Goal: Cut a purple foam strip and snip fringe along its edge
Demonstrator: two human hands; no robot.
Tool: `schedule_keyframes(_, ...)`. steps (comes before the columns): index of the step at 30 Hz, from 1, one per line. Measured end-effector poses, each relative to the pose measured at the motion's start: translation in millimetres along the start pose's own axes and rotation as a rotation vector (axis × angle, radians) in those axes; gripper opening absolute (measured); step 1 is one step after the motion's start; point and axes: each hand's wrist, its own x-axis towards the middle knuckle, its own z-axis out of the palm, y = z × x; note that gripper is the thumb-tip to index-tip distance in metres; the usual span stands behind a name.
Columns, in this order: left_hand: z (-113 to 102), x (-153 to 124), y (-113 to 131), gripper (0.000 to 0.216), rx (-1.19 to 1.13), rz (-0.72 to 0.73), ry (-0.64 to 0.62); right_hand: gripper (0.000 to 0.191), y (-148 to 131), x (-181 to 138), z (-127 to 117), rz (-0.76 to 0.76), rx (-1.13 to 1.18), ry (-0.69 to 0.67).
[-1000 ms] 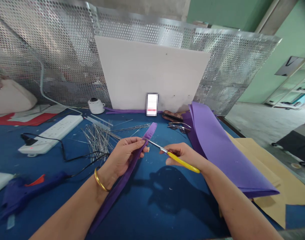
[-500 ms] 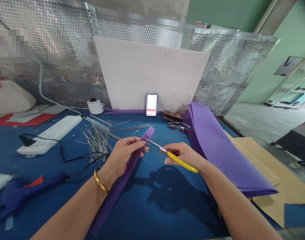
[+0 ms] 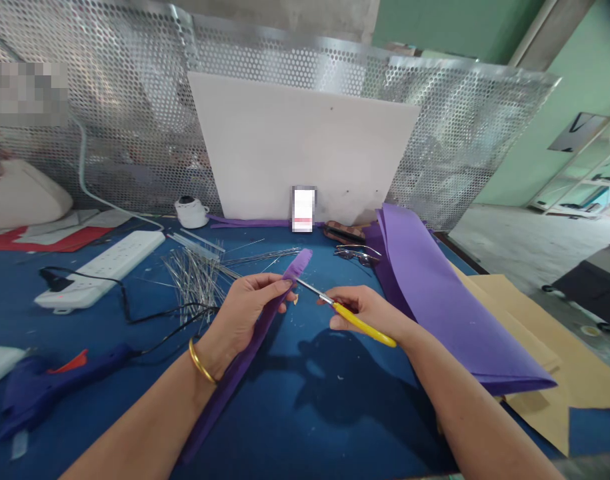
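Note:
Between thumb and fingers, my left hand (image 3: 257, 303) pinches a long purple paper strip (image 3: 235, 383) close to its far end, which sticks up past the thumb and looks notched along the edge. The rest of the strip hangs down beside my left forearm. Yellow-handled scissors (image 3: 365, 325) are gripped in my right hand (image 3: 362, 310), their metal blades pointing left. The blade tips meet the strip's right edge just beyond my left thumb. Whether the blades are parted is too small to tell.
Left of my hands lie a bundle of thin wires (image 3: 197, 277), a white power strip (image 3: 102, 270) and a blue glue gun (image 3: 69, 383). Folded purple sheets (image 3: 435, 287) and brown paper (image 3: 549, 333) lie on the right. Glasses (image 3: 357, 255) and a phone (image 3: 303, 208) stand behind.
The strip's far end has shifted slightly up and to the right. Both hands keep nearly the same place and grip, with the scissor tips still at the strip's edge.

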Motion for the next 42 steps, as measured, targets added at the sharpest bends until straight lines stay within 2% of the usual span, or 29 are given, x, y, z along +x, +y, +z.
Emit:
schedule_keyframes(11,-1.0,2.1,-1.8,0.015,0.042,0.050,0.016,0.031,-9.5,-2.8,4.0,0.022,-0.147,0.083)
schedule_keyframes(42,-2.0,2.3,-1.0,0.016,-0.004,0.012,0.000,0.032,-2.8,-1.4,3.8,-0.014,-0.131,0.092)
